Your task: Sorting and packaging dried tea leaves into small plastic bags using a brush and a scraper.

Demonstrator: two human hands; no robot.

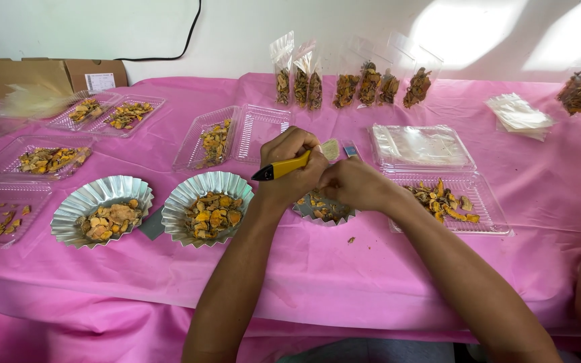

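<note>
1. Yellow-handled tool (284, 167) with a black tip sits in the left hand (294, 168), fingers curled tightly around it, above a small foil cup (323, 210) of dried orange-brown slices at the middle of the pink-covered desk (371, 269).
2. Right hand (352, 183) is closed in a loose fist beside the left, touching it; whatever it pinches is hidden.
3. Two larger foil cups (206, 208) (102, 210) of the same slices sit to the left, and a clear plastic tray (448, 202) of slices to the right.
4. Filled clear bags (304, 77) stand in a row at the back.
5. Risk, as a judgement: both hands crowd over the light foil cup, so a nudge could tip it and scatter slices; one crumb (350, 239) already lies loose on the cloth.
</note>
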